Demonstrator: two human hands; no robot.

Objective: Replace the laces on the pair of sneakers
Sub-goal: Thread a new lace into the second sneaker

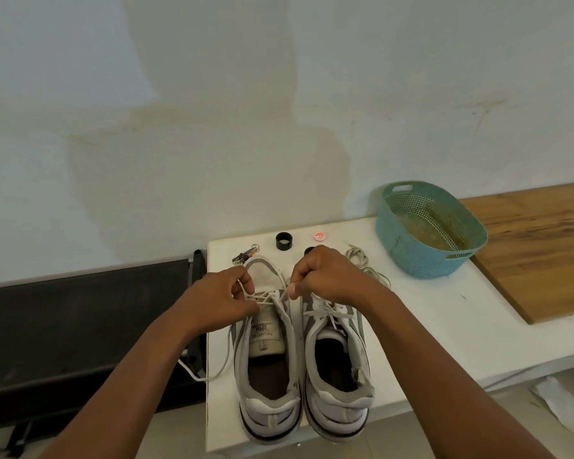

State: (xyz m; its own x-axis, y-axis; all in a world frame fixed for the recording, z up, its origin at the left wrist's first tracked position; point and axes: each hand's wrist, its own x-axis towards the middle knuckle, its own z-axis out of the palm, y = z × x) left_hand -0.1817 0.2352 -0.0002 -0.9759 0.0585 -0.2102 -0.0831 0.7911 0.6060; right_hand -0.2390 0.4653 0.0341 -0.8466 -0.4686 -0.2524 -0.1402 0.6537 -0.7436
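Note:
Two white and grey sneakers stand side by side on the white table [444,326], heels toward me. The left sneaker [268,366] has a cream lace [267,298] crossed only through its eyelets near the toe, and its tongue lies bare. My left hand [227,298] pinches one strand of this lace at the shoe's left side. My right hand [325,276] pinches the other strand at the right side. A loose end of lace [224,362] trails off the table's left edge. The right sneaker [337,369] is laced and partly under my right wrist.
A coil of loose laces [365,265] lies behind my right hand. A teal perforated basket [431,230] stands at the back right beside a wooden board [537,246]. A black ring [284,241], a round red-and-white cap [318,235] and a key ring [246,255] lie near the wall. A black stand sits to the left.

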